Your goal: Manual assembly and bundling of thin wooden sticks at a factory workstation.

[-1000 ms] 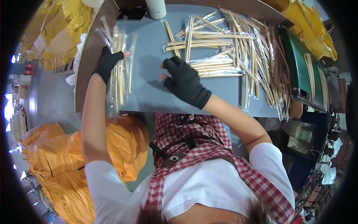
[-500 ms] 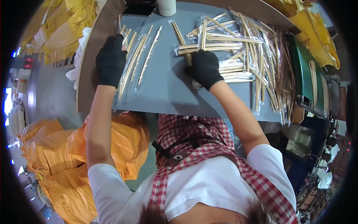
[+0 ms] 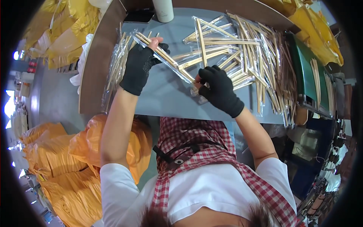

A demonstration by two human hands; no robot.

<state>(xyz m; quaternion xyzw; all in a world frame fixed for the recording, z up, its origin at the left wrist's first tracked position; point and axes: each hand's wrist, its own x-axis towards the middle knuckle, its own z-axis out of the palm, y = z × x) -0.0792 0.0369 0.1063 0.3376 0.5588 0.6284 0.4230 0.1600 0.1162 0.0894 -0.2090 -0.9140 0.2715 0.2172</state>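
Between my two hands a clear-wrapped pack of wooden chopsticks is held slantwise above the grey table. My left hand, in a black glove with bare fingertips showing, is closed on its upper left part, the thumb lying on top. At the lower right end, the bent fingers of my right hand, gloved alike, pinch the wrapper. More wrapped chopsticks lie crossed just beyond my right hand. Left of my left hand is a small group of wrapped chopsticks, partly hidden behind it.
A large heap of wrapped chopsticks covers the table's right side. At the back stand a white cup and a flat dark object. Brown boards edge the table. Right of it is a green surface bearing loose sticks. Orange bags lie lower left.
My left hand has moved right from the left group and now grips a chopstick pack. My right hand has shifted slightly right and nearer me. The left group has been pushed closer together.
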